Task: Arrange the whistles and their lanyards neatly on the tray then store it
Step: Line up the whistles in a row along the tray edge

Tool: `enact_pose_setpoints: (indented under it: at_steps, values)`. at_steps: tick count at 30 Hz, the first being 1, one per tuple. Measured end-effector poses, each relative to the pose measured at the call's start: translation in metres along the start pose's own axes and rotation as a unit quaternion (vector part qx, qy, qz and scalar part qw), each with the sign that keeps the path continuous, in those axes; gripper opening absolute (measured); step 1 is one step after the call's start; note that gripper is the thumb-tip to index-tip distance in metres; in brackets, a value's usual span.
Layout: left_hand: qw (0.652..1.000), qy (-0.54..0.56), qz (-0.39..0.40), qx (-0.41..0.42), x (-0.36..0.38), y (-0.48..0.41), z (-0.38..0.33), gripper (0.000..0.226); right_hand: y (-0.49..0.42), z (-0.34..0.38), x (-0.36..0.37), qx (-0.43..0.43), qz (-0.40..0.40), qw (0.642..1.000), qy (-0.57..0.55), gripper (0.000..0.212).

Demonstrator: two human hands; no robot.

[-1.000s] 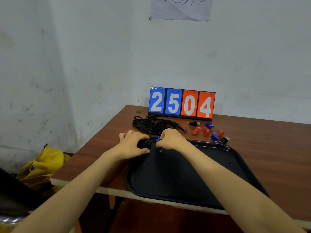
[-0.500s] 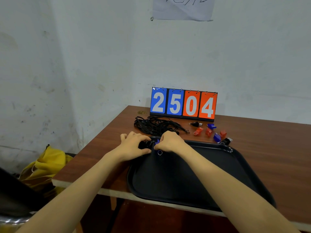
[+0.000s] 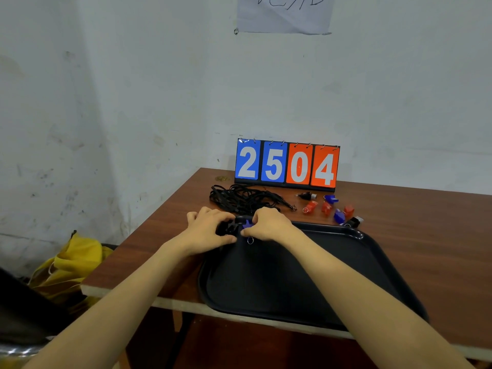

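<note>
A black tray [image 3: 306, 275] lies on the brown table [image 3: 426, 235], its near edge over the table's front. At the tray's far left corner my left hand [image 3: 210, 227] is closed on a bundled black lanyard [image 3: 226, 227]. My right hand [image 3: 269, 225] pinches a blue whistle [image 3: 247, 224] beside it; a small metal ring [image 3: 250, 240] hangs below. A tangled pile of black lanyards [image 3: 245, 199] lies behind the tray. Several loose whistles, red [image 3: 310, 206], blue [image 3: 338, 216] and black [image 3: 306, 195], are scattered at the tray's far right.
A flip scoreboard [image 3: 287, 163] reading 2504 stands at the table's back against the white wall. A yellow cloth bag [image 3: 66, 265] lies on the floor to the left. A sheet of paper [image 3: 285, 14] is stuck on the wall above.
Both hands stay at the tray's far left corner, with only small finger movements on the lanyard and blue whistle. The view has shifted slightly.
</note>
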State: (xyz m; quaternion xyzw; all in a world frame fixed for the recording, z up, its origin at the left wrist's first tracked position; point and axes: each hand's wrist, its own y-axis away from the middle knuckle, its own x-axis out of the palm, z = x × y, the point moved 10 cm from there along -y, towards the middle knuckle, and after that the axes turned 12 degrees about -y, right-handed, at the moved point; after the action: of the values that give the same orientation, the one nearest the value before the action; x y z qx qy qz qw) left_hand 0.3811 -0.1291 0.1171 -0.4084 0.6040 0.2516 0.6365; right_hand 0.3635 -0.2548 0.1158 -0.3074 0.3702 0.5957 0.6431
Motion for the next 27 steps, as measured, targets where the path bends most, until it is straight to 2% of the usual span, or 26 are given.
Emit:
enact_pose_setpoints:
  at_steps: [6,12,20,23,27]
  values:
    - [0.999,0.003,-0.033,-0.007,-0.026,-0.001,-0.01,0.044,0.029,-0.015,-0.045,-0.018,-0.027,0.999,0.006,0.037]
    - [0.997,0.026,-0.066,0.021,-0.051,-0.019,-0.059,0.038,0.066,-0.08,-0.116,0.021,-0.069,0.997,0.009,0.029]
    - [0.995,0.058,-0.007,0.08,-0.044,-0.081,-0.16,0.045,0.094,-0.17,-0.195,0.068,-0.192,0.978,-0.049,0.033]
    - [0.996,0.044,0.013,0.078,-0.03,-0.107,-0.184,0.045,0.087,-0.189,-0.201,0.076,-0.193,0.977,-0.055,0.031]
    - [0.996,-0.019,0.04,0.073,-0.001,-0.139,-0.198,0.043,0.064,-0.204,-0.184,0.089,-0.157,0.983,-0.04,0.028]
